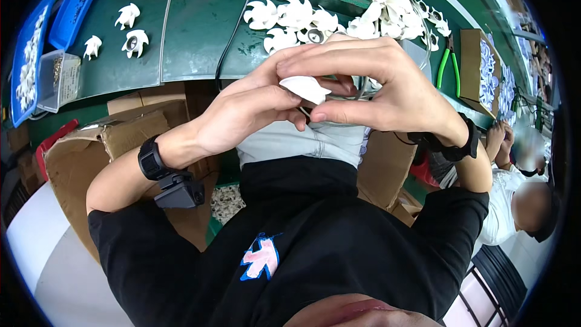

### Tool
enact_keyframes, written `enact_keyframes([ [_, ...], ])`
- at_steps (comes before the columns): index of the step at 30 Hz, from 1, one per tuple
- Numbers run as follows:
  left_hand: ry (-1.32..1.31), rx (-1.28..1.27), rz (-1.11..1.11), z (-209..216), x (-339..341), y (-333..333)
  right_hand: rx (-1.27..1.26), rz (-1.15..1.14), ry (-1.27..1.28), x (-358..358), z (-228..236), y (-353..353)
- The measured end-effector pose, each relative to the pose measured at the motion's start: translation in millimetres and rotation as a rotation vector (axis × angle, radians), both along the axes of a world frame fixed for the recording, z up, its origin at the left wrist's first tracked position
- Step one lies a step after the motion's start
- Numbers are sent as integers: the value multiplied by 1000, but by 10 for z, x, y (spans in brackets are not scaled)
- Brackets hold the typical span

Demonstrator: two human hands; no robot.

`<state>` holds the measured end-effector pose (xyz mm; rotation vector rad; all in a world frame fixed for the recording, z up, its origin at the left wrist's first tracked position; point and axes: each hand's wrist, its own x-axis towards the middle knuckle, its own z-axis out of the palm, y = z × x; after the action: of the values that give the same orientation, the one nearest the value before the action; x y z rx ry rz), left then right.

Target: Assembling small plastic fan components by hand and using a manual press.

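In front of my waist a white plastic fan impeller is held between both hands, its curved blades partly hidden by my fingers. The thumb and fingers of my left hand close on it from one side. From the other side my right hand arches over it, with the thumb at its lower edge. A thin grey cable or tube passes by the right fingers. Just beyond my hands, many similar white impellers lie on the green bench, some showing a dark round hub.
Green-handled pliers lie at the right, beside a cardboard box of small pale parts. Blue trays and a clear tub stand at the left. Cardboard boxes flank my lap. A co-worker sits at far right.
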<state>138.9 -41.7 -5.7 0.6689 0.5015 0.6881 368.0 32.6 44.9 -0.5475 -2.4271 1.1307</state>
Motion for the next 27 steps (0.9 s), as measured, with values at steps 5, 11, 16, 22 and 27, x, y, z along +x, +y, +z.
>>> enact_keyframes([
  [5,64,31,-12,106,-26,3,-131,81,-59,-25,119,50],
  [11,138,149,-46,184,-53,-29,-319,-371,-102,240,168,536],
  [16,168,141,-94,104,-45,-64,107,-584,-183,122,224,935],
  [22,173,163,-49,169,-98,-55,123,-471,-164,40,105,1098],
  [27,199,167,-56,132,-90,-40,181,-502,-194,72,77,1069],
])
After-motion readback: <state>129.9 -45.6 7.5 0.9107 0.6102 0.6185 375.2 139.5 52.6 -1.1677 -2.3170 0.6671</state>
